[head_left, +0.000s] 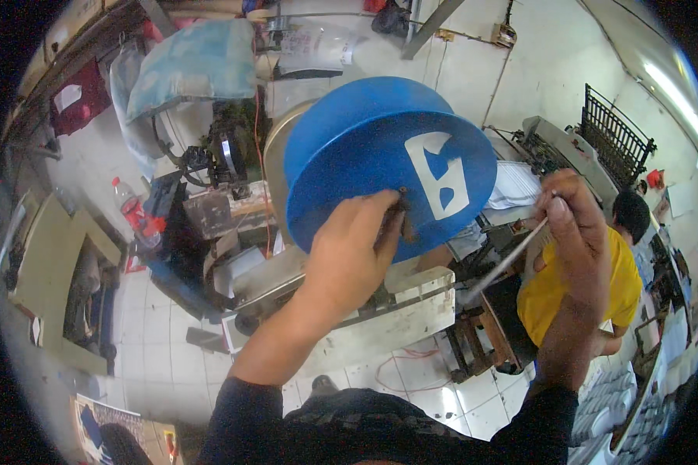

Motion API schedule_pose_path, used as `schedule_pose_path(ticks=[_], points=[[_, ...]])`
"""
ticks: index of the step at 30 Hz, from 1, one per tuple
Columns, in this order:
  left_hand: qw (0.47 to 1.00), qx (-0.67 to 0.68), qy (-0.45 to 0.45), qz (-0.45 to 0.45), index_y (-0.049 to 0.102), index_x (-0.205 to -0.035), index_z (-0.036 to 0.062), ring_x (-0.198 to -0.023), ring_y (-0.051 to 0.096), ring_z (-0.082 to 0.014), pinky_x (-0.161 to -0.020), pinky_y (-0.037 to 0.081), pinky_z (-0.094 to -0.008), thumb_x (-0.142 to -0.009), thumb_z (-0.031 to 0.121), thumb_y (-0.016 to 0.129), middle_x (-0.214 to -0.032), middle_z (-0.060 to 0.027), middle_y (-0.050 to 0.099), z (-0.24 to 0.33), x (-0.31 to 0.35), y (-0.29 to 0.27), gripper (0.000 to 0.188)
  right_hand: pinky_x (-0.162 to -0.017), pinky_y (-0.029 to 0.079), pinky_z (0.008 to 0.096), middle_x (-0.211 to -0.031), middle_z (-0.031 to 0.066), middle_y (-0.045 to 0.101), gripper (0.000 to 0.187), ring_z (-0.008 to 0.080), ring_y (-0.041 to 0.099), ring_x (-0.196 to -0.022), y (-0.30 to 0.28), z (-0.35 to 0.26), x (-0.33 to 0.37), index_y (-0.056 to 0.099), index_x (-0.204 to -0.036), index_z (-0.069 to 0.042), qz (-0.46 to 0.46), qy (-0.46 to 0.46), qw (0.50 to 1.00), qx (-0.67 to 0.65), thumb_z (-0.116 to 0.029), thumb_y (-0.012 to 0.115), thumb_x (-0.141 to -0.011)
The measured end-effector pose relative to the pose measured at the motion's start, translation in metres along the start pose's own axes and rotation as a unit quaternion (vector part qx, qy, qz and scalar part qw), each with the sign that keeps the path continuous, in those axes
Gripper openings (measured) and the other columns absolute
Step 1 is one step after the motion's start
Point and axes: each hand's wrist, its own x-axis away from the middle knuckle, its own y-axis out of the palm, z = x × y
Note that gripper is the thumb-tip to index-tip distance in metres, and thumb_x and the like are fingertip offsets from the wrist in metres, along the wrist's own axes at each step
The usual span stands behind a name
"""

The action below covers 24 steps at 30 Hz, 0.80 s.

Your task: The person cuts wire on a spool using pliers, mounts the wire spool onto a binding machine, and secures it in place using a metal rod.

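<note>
A large blue round drum-like wheel (341, 182) with a wide flat face and a white cut-out shape (440, 177) on it stands upright in front of me. My left hand (357, 236) is closed at the middle of that face. Its fingertips are pinched by a small dark spot at the centre; what they grip, if anything, is hidden. To the right of the wheel, my right hand (572, 217) is raised and holds a thin pale rod (512, 262) by its upper end. The rod slants down to the left, apart from the wheel, and its lower end is blurred.
Under the wheel runs a pale machine beam (395, 325). A person in a yellow shirt (582, 291) is close on my right, facing away, near other machines. Left of the wheel are a red-labelled bottle (138, 215) and a light blue cloth-like sheet (198, 66). A cable (411, 381) lies on the tiled floor.
</note>
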Motion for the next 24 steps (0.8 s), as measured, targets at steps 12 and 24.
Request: schedule_pose_path(ticks=[12, 24], points=[[0.994, 0.064, 0.087, 0.019, 0.063, -0.101, 0.0016, -0.087, 0.064, -0.0302, -0.074, 0.051, -0.0369, -0.072, 0.005, 0.075, -0.105, -0.0152, 0.065, -0.012, 0.047, -0.007, 0.031, -0.063, 0.05, 0.0461, -0.082, 0.0186, 0.062, 0.014, 0.039, 0.064, -0.074, 0.078, -0.037, -0.039, 0.052, -0.105, -0.005, -0.102, 0.047, 0.993, 0.038, -0.016, 0.052, -0.097], [0.99, 0.084, -0.008, -0.113, 0.047, -0.134, -0.0051, -0.061, 0.063, -0.0259, -0.051, 0.05, -0.0355, -0.083, 0.018, 0.069, -0.084, -0.0162, 0.063, -0.019, 0.042, -0.005, 0.06, -0.063, 0.052, 0.0381, -0.084, 0.0084, 0.063, 0.012, 0.0292, 0.065, -0.074, 0.093, -0.029, -0.06, 0.064, -0.096, -0.008, -0.042, -0.103, 0.983, 0.145, -0.012, 0.068, -0.085]])
